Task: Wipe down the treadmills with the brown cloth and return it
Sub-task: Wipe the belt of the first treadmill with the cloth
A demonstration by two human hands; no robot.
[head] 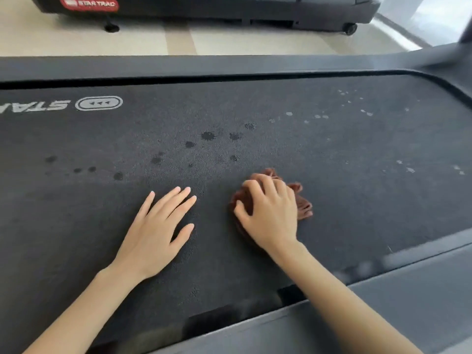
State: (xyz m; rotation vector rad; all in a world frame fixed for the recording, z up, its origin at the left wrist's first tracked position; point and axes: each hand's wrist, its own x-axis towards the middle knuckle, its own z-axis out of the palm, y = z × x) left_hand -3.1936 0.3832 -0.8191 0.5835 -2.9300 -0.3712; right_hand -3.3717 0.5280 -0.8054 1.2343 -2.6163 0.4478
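A dark treadmill belt [255, 118] fills most of the view, with dark wet spots in its middle and pale specks toward the right. My right hand [268, 213] grips a bunched brown cloth [302, 206] and holds it down on the belt. The cloth sticks out past my fingers at the top and right. To the left of the cloth, my left hand [155, 231] rests flat on the belt with its fingers spread, holding nothing.
Grey side rails border the belt at the far side [178, 66] and near side [408, 290]. A second treadmill [204, 11] with a red Star Trac badge stands beyond on the pale floor [76, 39].
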